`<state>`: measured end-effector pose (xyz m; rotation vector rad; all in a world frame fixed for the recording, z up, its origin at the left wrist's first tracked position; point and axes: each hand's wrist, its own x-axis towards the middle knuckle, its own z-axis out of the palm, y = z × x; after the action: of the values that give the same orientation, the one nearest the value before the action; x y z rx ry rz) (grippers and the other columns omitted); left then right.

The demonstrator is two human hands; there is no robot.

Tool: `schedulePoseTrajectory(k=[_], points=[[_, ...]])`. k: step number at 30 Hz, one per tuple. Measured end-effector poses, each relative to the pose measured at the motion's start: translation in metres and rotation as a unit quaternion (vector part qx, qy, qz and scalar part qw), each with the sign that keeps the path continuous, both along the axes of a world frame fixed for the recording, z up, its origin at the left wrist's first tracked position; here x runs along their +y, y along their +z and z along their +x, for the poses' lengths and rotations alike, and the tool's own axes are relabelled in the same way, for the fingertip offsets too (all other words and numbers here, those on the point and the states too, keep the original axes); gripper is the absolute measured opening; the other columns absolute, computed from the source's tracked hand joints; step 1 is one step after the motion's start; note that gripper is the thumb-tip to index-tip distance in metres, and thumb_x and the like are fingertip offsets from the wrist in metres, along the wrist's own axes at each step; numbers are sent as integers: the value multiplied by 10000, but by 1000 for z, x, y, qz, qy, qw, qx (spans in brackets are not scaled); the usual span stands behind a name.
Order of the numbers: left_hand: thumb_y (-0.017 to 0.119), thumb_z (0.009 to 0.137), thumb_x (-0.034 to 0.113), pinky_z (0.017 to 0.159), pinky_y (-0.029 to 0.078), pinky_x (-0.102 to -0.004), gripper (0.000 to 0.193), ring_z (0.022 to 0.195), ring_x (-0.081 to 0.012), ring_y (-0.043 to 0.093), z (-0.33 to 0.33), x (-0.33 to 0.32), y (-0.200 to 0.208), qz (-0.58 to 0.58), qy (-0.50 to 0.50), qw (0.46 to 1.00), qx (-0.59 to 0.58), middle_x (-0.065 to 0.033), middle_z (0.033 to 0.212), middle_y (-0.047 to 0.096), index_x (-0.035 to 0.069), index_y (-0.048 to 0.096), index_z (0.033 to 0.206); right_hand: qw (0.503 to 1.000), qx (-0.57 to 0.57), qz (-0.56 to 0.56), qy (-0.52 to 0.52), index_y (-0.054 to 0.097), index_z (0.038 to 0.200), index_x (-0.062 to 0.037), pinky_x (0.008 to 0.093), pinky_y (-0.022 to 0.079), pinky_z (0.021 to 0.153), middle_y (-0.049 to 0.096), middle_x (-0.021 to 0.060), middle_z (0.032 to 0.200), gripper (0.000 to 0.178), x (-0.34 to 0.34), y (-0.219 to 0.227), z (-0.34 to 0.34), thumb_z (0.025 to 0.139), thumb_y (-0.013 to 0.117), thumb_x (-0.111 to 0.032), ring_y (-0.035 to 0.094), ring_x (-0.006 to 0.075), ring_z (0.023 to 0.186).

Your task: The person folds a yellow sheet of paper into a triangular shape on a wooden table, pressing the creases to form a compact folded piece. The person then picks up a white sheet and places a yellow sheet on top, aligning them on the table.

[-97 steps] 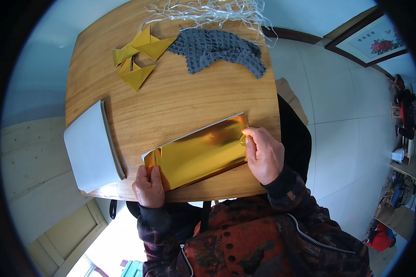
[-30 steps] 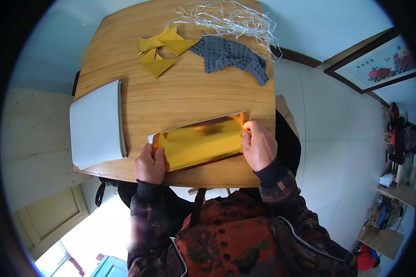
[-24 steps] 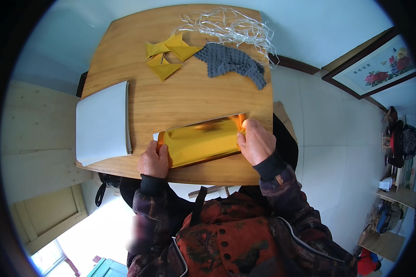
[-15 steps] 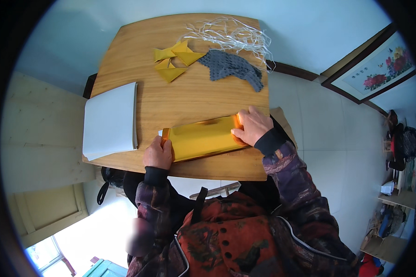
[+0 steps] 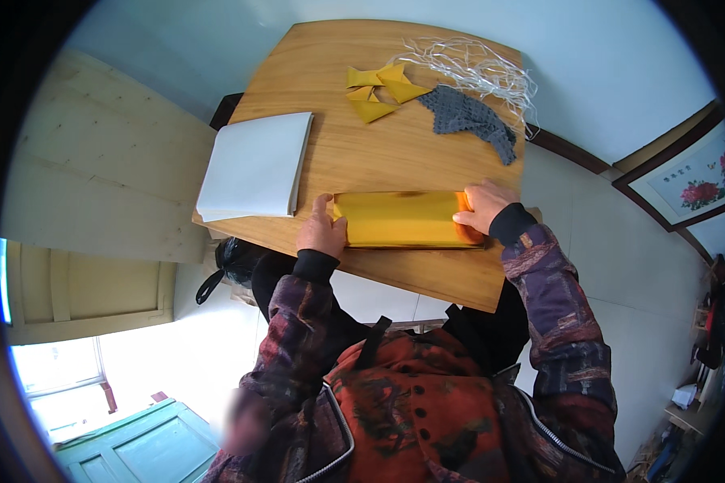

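A shiny gold sheet (image 5: 403, 219), apparently foil-like paper in a long rectangle, lies near the front edge of the wooden table (image 5: 330, 56). My left hand (image 5: 324, 229) grips its left end, thumb on top and index finger stretched along the upper left corner. At the other end my right hand (image 5: 489, 208) is closed on it, the thumb pressing its face. That right end looks curved and shows an orange reflection. Whether the sheet is one layer or several, I cannot tell. Most fingertips are hidden behind or under it.
A stack of white paper (image 5: 254, 169) lies on the table's left side. Toward the far side are folded yellow paper pieces (image 5: 374, 92), a grey textured cloth (image 5: 469, 117) and tangled white strips (image 5: 475, 64). A black bag (image 5: 238, 262) hangs below the table's left side.
The view has shifted, so the table sits farther right and turned. My left hand has changed its hold, its index finger now extended; the orange curl at the left end no longer shows.
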<state>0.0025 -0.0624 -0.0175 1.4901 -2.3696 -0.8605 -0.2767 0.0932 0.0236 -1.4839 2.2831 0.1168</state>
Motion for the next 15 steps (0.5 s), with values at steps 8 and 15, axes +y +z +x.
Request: schedulePoseTrajectory(k=[8,15], points=[[607,880,209,695,498,-509,327,802,-404,654,-6,11,4,-34,6,999,-26,-178,838,688,210,531,1198,1000,2,-16,13,639,987,-60,420,493,884,656,148,1052,440,1,5,1,791,695,-450,586,316,1082],[573,900,228,705,494,-506,186,810,-403,652,-5,11,1,-46,-2,999,5,-185,837,689,179,595,1078,998,-13,-65,20,620,888,-23,448,490,802,663,188,943,435,4,-2,-1,783,696,-439,598,364,988]])
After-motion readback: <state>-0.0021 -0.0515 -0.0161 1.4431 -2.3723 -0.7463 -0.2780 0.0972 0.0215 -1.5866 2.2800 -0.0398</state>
